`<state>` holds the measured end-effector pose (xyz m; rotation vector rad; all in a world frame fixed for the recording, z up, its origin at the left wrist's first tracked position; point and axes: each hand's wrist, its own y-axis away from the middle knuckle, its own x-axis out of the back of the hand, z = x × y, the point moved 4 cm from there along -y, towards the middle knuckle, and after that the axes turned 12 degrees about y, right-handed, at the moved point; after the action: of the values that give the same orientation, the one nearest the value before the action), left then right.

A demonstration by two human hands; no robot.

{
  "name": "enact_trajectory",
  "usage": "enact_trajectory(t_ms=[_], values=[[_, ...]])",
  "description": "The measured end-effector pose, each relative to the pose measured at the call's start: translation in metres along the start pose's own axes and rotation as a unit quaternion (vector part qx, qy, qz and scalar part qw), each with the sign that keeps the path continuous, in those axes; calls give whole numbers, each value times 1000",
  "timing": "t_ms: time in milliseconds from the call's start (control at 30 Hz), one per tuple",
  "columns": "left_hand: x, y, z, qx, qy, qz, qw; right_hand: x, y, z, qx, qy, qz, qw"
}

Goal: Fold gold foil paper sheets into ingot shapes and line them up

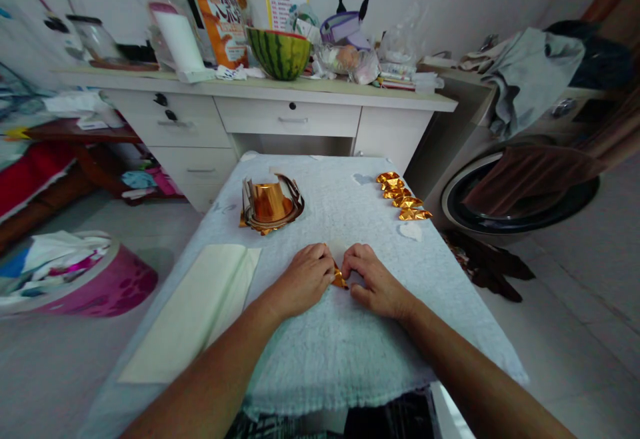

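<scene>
Near the middle of the cloth-covered table, a small gold foil piece (339, 278) lies between my two hands. My left hand (311, 272) has its fingers closed on the left side of this foil. Just right of it, my right hand (373, 279) has its thumb and index finger apart, with the index fingertip close to the foil. Whether that fingertip touches it is hard to tell. Several folded gold foil pieces (407, 202) form a slanting row at the back right. A stack of gold and brown sheets (270, 206) stands curled at the back left.
Pale folded paper (193, 312) lies at the table's left side. Beyond the table (340, 372) stands a white cabinet (295, 119) bearing a watermelon-patterned bowl (280, 52). A pink bin (115, 286) is on the left, a washing machine (463, 119) on the right.
</scene>
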<state>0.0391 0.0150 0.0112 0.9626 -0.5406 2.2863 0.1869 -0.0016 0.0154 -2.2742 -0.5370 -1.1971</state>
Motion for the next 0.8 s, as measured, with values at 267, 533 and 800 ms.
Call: enact_trajectory(t_ms=[267,533,800], values=[[-4,2,-6,-8,-21,-10,1000,-7,1,2,8,46,-7,999],[-2,1,-4,-2,-8,-1,1000,-8,2,4,11,50,0,999],[-3,0,-8,6,7,-2,1000,-6,1,2,2,50,-2,999]])
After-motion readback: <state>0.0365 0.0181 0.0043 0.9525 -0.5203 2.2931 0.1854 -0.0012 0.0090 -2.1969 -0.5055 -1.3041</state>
